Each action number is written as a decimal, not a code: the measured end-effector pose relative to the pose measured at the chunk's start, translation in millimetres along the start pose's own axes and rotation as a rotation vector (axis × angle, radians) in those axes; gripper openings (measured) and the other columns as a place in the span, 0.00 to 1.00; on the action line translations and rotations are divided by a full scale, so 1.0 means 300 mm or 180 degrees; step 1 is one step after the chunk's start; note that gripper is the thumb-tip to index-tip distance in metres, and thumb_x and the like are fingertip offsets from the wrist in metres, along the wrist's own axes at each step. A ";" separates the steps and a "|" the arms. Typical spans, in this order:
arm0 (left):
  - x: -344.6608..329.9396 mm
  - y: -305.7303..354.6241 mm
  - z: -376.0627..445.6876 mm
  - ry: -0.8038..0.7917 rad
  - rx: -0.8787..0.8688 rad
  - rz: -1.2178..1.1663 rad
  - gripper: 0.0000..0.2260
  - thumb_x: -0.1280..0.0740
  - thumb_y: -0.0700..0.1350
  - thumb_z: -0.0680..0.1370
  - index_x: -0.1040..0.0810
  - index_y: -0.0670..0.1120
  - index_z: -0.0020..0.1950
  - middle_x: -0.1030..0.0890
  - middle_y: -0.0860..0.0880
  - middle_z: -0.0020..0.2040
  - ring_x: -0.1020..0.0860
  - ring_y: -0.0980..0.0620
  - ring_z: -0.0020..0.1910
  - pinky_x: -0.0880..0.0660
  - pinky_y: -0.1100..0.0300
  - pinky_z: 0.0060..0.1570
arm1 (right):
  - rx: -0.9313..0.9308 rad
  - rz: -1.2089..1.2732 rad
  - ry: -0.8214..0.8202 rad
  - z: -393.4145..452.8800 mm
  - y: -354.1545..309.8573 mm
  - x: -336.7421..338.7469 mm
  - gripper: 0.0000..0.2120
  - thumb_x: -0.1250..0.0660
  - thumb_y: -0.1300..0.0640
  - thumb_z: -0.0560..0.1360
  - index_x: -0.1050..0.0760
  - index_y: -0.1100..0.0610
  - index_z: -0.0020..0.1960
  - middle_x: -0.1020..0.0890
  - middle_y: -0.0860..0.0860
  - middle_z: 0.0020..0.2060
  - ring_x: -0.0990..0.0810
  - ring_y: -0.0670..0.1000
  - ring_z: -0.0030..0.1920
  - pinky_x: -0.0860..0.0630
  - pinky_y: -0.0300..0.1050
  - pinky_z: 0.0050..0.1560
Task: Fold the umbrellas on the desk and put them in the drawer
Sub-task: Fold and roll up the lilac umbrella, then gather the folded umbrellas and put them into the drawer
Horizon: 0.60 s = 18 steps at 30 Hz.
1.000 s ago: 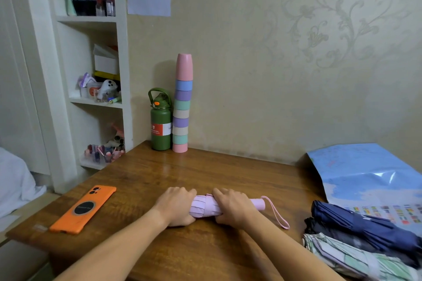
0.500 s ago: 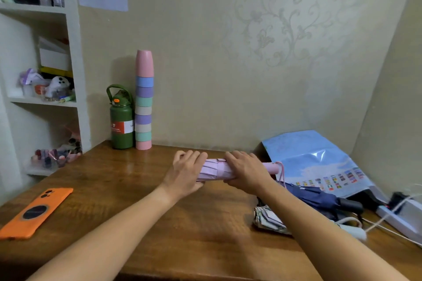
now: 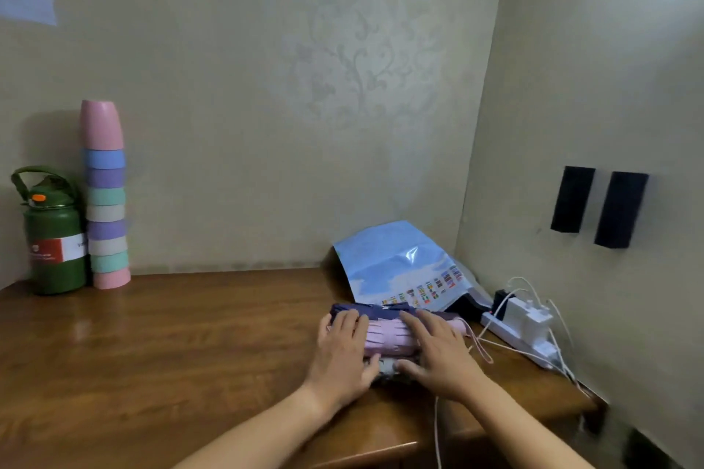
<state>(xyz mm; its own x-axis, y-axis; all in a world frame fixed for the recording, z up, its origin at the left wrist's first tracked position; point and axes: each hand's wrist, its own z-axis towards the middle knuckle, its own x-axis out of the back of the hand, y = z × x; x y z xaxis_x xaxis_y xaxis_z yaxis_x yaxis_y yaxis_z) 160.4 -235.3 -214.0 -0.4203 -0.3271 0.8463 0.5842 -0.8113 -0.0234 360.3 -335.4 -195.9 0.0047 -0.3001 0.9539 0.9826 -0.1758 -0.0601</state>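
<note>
Pink umbrella (image 3: 388,337) folded, lying on top of the other folded umbrellas at the right end of the surface (image 3: 190,335), navy umbrella (image 3: 377,310) just behind it. Left hand (image 3: 341,350) and right hand (image 3: 438,350) both hold the pink one, grip wrapped loosely over its ends (wrist strap (image 3: 480,348) trails right). Power strip (image 3: 522,339) near.

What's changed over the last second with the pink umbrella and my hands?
Both hands carried the folded pink umbrella from the middle of the desk to the right and set it among the other folded umbrellas, against the navy umbrella. The left hand and right hand still hold it, fingers now flatter. The cup stack and green bottle stayed put.
</note>
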 end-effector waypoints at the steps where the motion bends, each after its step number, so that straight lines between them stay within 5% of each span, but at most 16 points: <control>1: -0.011 0.021 -0.003 0.0044 0.0153 -0.0012 0.29 0.37 0.60 0.71 0.20 0.44 0.66 0.21 0.44 0.63 0.21 0.43 0.63 0.38 0.42 0.68 | -0.0018 0.0010 0.0014 -0.019 0.004 -0.013 0.42 0.44 0.28 0.74 0.53 0.41 0.83 0.47 0.50 0.82 0.49 0.53 0.82 0.49 0.53 0.78; 5: -0.053 0.046 -0.016 0.0258 0.0044 0.0127 0.31 0.41 0.50 0.74 0.30 0.51 0.78 0.32 0.39 0.78 0.36 0.40 0.79 0.43 0.33 0.74 | -0.0252 -0.0044 0.0351 -0.067 -0.012 -0.052 0.35 0.43 0.39 0.82 0.59 0.37 0.82 0.55 0.51 0.83 0.56 0.53 0.83 0.51 0.52 0.79; 8: -0.109 0.065 -0.014 0.0105 -0.0327 0.0288 0.32 0.39 0.50 0.73 0.31 0.51 0.79 0.31 0.41 0.78 0.39 0.41 0.79 0.44 0.35 0.74 | -0.0413 0.0162 0.0512 -0.092 0.006 -0.076 0.31 0.44 0.42 0.83 0.53 0.38 0.82 0.48 0.52 0.82 0.47 0.54 0.82 0.44 0.52 0.77; 10: -0.144 0.091 0.000 0.0098 -0.0077 0.0083 0.30 0.39 0.52 0.74 0.28 0.49 0.77 0.29 0.40 0.76 0.38 0.41 0.79 0.43 0.35 0.75 | -0.0413 0.0195 0.0520 -0.120 0.042 -0.094 0.28 0.42 0.44 0.82 0.44 0.41 0.81 0.39 0.51 0.79 0.41 0.52 0.79 0.41 0.50 0.76; 15: -0.124 0.167 0.062 0.0052 0.0598 -0.0334 0.34 0.43 0.52 0.72 0.30 0.42 0.78 0.35 0.36 0.79 0.40 0.37 0.80 0.49 0.35 0.78 | -0.0538 0.0021 0.1027 -0.250 0.128 -0.103 0.14 0.37 0.50 0.78 0.23 0.53 0.61 0.22 0.52 0.62 0.23 0.53 0.62 0.22 0.50 0.59; 18: -0.125 0.231 0.040 0.0287 0.0151 -0.0565 0.34 0.42 0.52 0.74 0.35 0.41 0.80 0.40 0.38 0.82 0.45 0.40 0.82 0.49 0.38 0.79 | -0.0946 -0.0113 0.1578 -0.377 0.123 -0.112 0.06 0.30 0.57 0.75 0.24 0.57 0.50 0.22 0.53 0.48 0.23 0.54 0.47 0.22 0.48 0.48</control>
<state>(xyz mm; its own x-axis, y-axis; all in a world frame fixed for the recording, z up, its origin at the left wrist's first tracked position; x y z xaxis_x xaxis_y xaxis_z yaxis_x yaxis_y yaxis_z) 224.9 -273.4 -241.1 -0.5787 -0.2248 0.7839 0.5265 -0.8371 0.1487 375.5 -437.9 -263.4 -0.1854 -0.6800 0.7094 0.8859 -0.4281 -0.1788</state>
